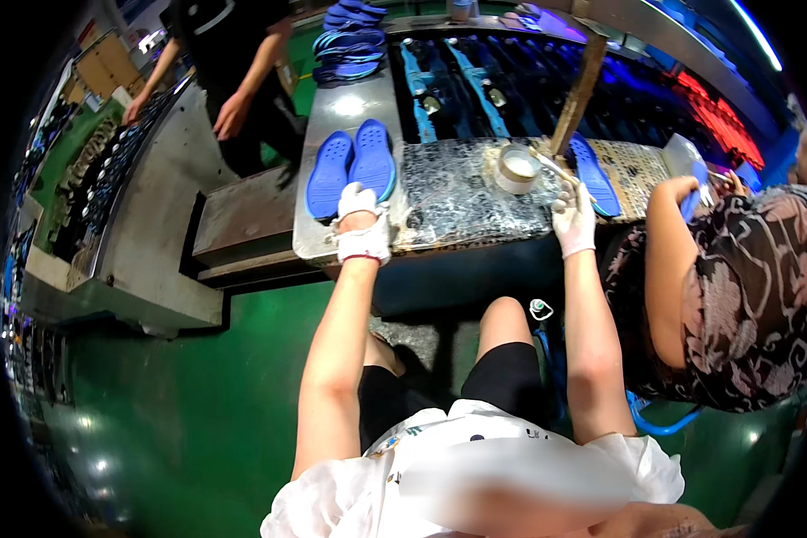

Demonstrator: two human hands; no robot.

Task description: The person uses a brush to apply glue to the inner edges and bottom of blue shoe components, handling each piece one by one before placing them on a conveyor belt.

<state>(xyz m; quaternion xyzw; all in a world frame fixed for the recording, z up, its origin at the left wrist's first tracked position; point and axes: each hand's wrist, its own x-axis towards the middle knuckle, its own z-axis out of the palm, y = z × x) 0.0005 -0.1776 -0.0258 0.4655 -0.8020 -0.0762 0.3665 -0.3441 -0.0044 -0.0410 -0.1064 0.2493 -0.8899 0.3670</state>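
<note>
Two blue soles (pixel 373 161) lie paired on the table (pixel 350 103), my partly curled left hand (pixel 362 224) at one's near end, grip unclear; my right hand (pixel 575 218) pinches a brush (pixel 554 168). What's finished, I can't tell.

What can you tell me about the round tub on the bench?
The tub is round and open-topped, with pale sides, maybe plastic, and something whitish inside. It stands upright on the speckled bench, left of the gloved right hand. A stick in that hand reaches toward its rim; whether they touch, I can't tell.
</note>
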